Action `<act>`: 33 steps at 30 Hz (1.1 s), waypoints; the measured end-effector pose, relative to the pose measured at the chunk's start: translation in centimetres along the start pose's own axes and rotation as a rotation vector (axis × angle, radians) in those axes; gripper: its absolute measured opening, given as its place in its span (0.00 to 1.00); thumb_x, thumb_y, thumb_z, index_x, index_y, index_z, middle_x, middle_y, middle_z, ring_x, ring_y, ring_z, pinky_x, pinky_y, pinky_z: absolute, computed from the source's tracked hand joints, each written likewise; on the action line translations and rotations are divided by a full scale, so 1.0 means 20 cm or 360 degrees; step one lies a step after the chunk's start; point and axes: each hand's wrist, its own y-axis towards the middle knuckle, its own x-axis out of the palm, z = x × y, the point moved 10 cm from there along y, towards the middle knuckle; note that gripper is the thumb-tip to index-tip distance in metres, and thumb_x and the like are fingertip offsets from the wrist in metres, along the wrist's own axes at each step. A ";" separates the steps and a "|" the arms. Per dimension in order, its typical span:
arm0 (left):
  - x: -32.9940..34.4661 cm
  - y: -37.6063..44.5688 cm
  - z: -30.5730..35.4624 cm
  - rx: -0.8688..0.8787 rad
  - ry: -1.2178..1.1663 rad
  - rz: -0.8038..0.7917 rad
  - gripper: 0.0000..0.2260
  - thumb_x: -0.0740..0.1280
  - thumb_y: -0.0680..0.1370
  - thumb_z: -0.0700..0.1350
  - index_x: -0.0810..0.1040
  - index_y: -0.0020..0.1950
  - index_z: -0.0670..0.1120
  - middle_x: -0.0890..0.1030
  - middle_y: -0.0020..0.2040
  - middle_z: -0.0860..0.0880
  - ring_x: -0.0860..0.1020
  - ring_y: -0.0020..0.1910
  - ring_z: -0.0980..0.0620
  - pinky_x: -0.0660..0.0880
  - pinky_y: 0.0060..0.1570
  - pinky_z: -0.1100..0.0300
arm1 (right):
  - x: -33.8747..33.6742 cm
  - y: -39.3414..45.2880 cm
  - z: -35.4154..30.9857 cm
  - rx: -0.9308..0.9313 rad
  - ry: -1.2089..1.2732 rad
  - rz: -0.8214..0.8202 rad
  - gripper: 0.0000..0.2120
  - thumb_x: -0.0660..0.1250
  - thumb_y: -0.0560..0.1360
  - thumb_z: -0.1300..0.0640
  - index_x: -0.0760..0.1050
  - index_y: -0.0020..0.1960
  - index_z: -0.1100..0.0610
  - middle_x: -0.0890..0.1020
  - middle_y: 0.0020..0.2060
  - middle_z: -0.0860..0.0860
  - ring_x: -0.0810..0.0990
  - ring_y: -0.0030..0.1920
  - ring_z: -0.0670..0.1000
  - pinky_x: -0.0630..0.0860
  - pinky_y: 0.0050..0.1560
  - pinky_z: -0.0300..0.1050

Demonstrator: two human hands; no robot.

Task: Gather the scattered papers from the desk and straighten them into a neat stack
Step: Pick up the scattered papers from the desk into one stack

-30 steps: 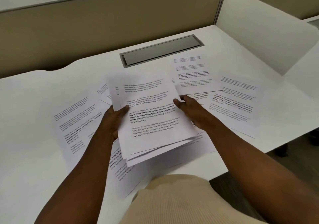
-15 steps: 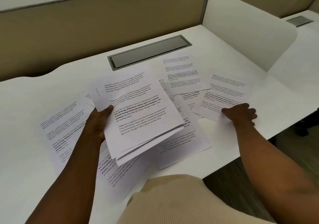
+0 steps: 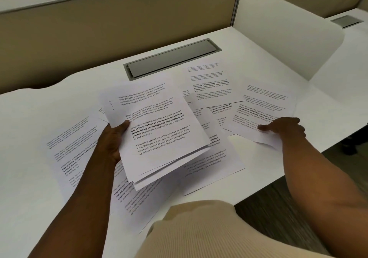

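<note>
Mid-gathering, the left hand (image 3: 114, 138) gripped a stack (image 3: 157, 130) above the bench (image 3: 25, 118) while the right hand (image 3: 284, 127), at three o'clock, pinched a sheet (image 3: 262, 106), probably to be lifted onto the stack next.

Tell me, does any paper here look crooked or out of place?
Yes. The bundle of white printed sheets gripped by the left hand is fanned out, its lower edges uneven. The white printed sheet pinched by the right hand lifts at its near corner. Other sheets lie overlapped at differing angles on the white desk.
</note>
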 end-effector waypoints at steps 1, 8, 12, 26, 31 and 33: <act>-0.01 0.00 0.00 -0.0002 -0.0003 0.0009 0.22 0.65 0.78 0.35 0.71 0.72 0.46 0.78 0.66 0.40 0.77 0.64 0.39 0.75 0.58 0.38 | 0.01 0.04 0.00 -0.0014 0.0008 -0.0018 0.56 0.76 0.57 0.31 0.59 0.72 0.62 0.65 0.65 0.60 0.65 0.68 0.64 0.65 0.65 0.57; -0.02 -0.04 0.00 0.0011 0.0024 0.0081 0.22 0.65 0.78 0.34 0.72 0.71 0.46 0.80 0.63 0.41 0.79 0.60 0.40 0.78 0.55 0.41 | -0.01 -0.01 0.01 0.0004 0.0085 0.0024 0.49 0.79 0.58 0.38 0.67 0.69 0.62 0.71 0.64 0.59 0.68 0.66 0.64 0.67 0.65 0.56; -0.02 -0.07 0.01 0.0002 0.0005 0.0104 0.19 0.63 0.78 0.33 0.74 0.67 0.47 0.81 0.59 0.43 0.81 0.56 0.42 0.81 0.48 0.44 | 0.04 0.04 -0.01 -0.0001 0.0335 -0.0060 0.53 0.83 0.55 0.47 0.59 0.71 0.63 0.68 0.67 0.61 0.67 0.69 0.64 0.67 0.66 0.58; -0.12 -0.08 -0.02 0.0001 -0.0041 0.0148 0.22 0.64 0.78 0.35 0.71 0.72 0.46 0.77 0.66 0.40 0.77 0.64 0.39 0.75 0.59 0.38 | -0.25 -0.09 -0.17 -0.0578 0.0795 0.0257 0.19 0.74 0.69 0.59 0.76 0.57 0.66 0.79 0.59 0.63 0.77 0.60 0.62 0.75 0.59 0.52; -0.13 -0.10 -0.04 -0.0026 -0.0038 0.0172 0.22 0.65 0.77 0.34 0.71 0.71 0.46 0.78 0.65 0.40 0.78 0.62 0.38 0.76 0.56 0.37 | -0.58 -0.41 -0.43 -0.1147 0.0351 0.0669 0.14 0.71 0.73 0.54 0.78 0.50 0.65 0.81 0.51 0.66 0.79 0.52 0.66 0.73 0.50 0.53; -0.13 -0.10 -0.05 -0.0033 -0.0041 0.0177 0.23 0.65 0.77 0.34 0.72 0.71 0.46 0.78 0.65 0.40 0.78 0.62 0.38 0.76 0.56 0.37 | -0.68 -0.55 -0.51 -0.1299 0.0239 0.0819 0.16 0.70 0.73 0.51 0.79 0.51 0.63 0.81 0.49 0.66 0.80 0.51 0.67 0.74 0.50 0.53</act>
